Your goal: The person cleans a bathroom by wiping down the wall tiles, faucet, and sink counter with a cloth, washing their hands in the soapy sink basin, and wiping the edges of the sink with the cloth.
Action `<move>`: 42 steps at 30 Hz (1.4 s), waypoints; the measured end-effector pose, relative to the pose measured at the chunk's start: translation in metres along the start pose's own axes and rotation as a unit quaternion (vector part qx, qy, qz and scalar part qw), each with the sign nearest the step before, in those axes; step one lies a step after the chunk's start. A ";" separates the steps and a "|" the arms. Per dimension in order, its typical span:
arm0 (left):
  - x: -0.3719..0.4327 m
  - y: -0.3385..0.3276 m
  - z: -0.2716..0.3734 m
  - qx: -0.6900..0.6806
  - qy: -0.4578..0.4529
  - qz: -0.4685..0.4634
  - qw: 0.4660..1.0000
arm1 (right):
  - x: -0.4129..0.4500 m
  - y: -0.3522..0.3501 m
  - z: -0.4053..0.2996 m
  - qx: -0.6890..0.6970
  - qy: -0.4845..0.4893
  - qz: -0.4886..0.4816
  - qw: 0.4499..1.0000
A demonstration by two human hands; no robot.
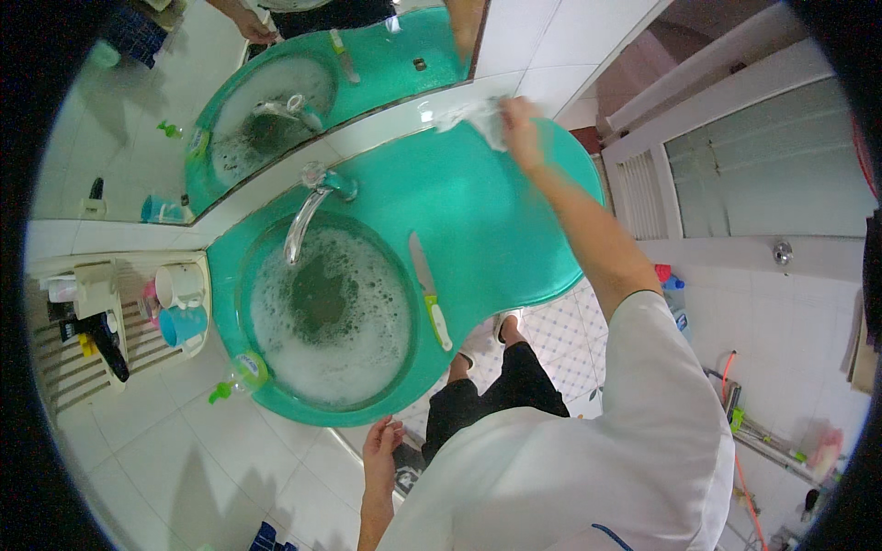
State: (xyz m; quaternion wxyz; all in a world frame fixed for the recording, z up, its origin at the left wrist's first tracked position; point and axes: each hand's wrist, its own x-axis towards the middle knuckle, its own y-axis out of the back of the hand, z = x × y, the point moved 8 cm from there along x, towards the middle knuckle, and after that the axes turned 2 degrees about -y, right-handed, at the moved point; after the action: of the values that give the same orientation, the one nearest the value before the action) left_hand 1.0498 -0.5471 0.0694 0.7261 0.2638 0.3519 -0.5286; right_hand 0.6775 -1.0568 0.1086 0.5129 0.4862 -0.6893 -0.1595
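My right hand [524, 134] grips a white cloth [488, 126] at the back of the green countertop [475, 200], close to the tiled wall. Hand and cloth are slightly blurred. My left hand [382, 441] hangs by the front rim of the basin, its fingers loosely curled; no object shows in it, and whether it touches the rim is unclear. Foamy water [331, 317] stands in the round green basin [411, 351] under a chrome faucet [303, 220]. Between basin and counter lies a knife [430, 293] with a green and white handle, its blade towards the wall.
A pump bottle [242, 375] with a green top is at the basin's left rim. The wall rack [131, 317] holds a white mug [180, 284], a blue cup [182, 324] and a black item. A mirror [227, 96] lines the back wall. A door [744, 165] stands right.
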 end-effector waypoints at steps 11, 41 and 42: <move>0.002 -0.025 -0.002 0.007 0.022 -0.006 1.000 | -0.022 -0.030 -0.053 0.013 0.086 -0.055 0.995; -0.001 0.019 -0.038 -0.028 0.013 0.007 0.999 | -0.011 -0.057 -0.125 0.037 0.047 -0.099 0.993; -0.001 0.016 -0.035 -0.030 0.012 0.009 0.999 | -0.016 -0.062 -0.136 0.074 0.065 -0.085 0.992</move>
State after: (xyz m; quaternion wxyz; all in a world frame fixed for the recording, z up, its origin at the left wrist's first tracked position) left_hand 1.0564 -0.5152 0.0484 0.7341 0.2512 0.3738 -0.5081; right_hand 0.8256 -1.0346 0.1126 0.5040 0.5889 -0.6206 -0.1189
